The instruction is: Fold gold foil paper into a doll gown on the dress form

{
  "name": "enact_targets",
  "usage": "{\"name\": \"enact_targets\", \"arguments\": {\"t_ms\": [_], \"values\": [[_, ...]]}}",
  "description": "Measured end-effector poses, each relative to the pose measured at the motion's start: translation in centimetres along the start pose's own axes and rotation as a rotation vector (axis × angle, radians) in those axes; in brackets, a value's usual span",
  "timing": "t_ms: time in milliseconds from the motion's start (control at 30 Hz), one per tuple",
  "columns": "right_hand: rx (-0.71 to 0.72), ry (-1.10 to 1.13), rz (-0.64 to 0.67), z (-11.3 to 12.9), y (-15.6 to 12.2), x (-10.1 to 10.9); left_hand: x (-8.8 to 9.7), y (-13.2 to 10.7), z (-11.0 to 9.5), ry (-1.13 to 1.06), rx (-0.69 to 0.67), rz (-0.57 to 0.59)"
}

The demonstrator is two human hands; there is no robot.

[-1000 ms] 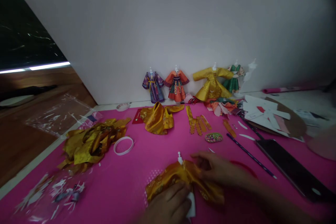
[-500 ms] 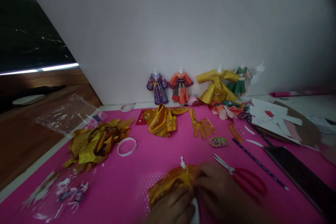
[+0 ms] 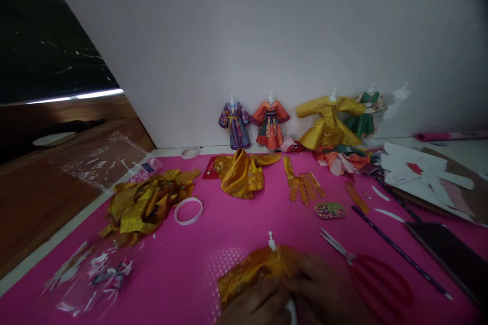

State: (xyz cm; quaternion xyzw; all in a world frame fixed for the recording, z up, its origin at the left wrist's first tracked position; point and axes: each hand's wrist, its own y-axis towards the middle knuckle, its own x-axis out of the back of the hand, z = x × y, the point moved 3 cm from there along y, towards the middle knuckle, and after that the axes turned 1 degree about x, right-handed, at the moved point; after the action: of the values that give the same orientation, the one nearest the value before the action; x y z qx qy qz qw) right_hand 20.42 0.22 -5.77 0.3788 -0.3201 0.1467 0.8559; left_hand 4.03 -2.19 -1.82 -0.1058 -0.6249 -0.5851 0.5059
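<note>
A small gold paper robe (image 3: 249,274) on a tiny white mannequin (image 3: 271,238) lies on the pink mat (image 3: 236,233) at the bottom centre. My left hand (image 3: 251,309) and my right hand (image 3: 324,294) are close together at the frame's lower edge. Both are blurred and pressed onto the robe's lower part with fingers curled. A bit of white (image 3: 290,310) shows between them. Red-handled scissors (image 3: 381,284) lie just right of my right hand.
Gold scraps (image 3: 145,203), a white tape ring (image 3: 188,210), another gold robe piece (image 3: 240,175), gold strips (image 3: 303,185) and a beaded oval (image 3: 330,209) lie on the mat. Dressed mannequins (image 3: 270,124) line the wall. A purple pencil (image 3: 396,251) and a dark phone (image 3: 453,256) are at right.
My right hand has drawn back toward me off the scissors, which now show. Both hands have closed together lower on the gold robe. The view has shifted slightly.
</note>
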Motion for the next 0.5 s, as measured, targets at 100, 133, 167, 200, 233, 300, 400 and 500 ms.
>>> {"name": "enact_targets", "arguments": {"t_ms": [100,133,167,200,233,300,400,500], "values": [[-0.105,0.104,0.025,-1.0,0.0,-0.4,1.0,1.0,0.2,0.008,0.039,-0.006],[-0.156,0.151,0.037,-1.3,0.0,-0.5,1.3,1.2,0.3,0.018,0.070,-0.014],[-0.201,0.194,0.051,-1.5,0.1,-0.5,1.5,1.2,0.4,0.035,0.108,-0.035],[-0.231,0.231,0.065,-1.6,0.2,-0.6,1.6,1.0,0.5,0.045,0.143,-0.053],[-0.248,0.260,0.084,-1.7,0.3,-0.6,1.6,0.7,0.6,0.045,0.160,-0.052],[-0.257,0.290,0.110,-1.6,0.5,-0.5,1.3,-0.1,0.6,0.039,0.162,-0.024],[-0.277,0.299,0.118,-1.4,0.7,-0.2,0.6,-1.4,0.5,0.037,0.103,0.079],[-0.295,0.304,0.126,-1.2,1.0,0.0,0.1,-2.0,0.4,0.037,0.064,0.117]]}}
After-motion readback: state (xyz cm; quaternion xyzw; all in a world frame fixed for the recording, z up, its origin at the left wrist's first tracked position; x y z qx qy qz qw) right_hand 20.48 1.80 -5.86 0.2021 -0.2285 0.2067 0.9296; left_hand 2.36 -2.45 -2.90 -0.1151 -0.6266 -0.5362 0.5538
